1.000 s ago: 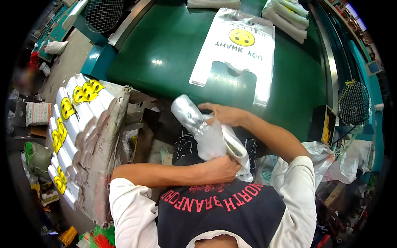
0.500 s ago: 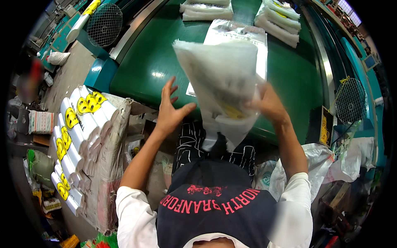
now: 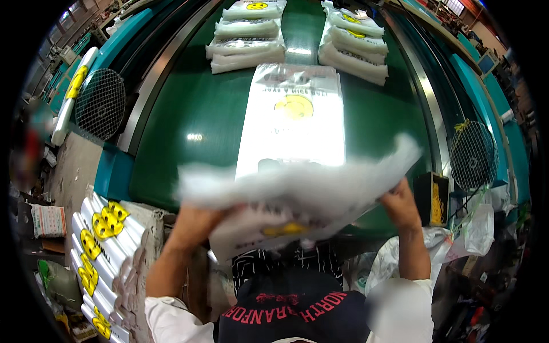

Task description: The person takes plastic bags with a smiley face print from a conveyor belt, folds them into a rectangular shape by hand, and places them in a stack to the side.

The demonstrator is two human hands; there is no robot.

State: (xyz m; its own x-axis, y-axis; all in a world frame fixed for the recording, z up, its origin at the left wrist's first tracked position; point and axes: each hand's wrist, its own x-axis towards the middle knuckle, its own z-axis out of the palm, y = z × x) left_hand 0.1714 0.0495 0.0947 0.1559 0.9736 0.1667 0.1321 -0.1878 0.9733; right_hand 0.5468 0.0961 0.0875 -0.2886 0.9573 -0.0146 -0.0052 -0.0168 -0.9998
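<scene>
Between my two hands a stack of white plastic bags (image 3: 297, 197), printed with a yellow smiley, is stretched above the near end of the green conveyor belt (image 3: 377, 114). My left hand (image 3: 200, 223) is closed on its left side, with the fingertips hidden behind the plastic. At the right end my right hand (image 3: 400, 206) pinches the edge. Motion blurs the stack's upper rim. Flat on the belt beyond it lies another stack of smiley bags (image 3: 294, 120), its near end covered by the held one.
Folded bag bundles lie in a left row (image 3: 249, 43) and a right row (image 3: 354, 48) farther up the belt. Round fan guards (image 3: 100, 103) flank it. Rolled smiley bags (image 3: 106, 251) are piled at the left. A box of yellow ties (image 3: 437, 200) sits at right.
The held stack has turned from hanging in my right hand to being spread sideways between both hands. My left hand has closed on it. The view has shifted, showing more of the belt.
</scene>
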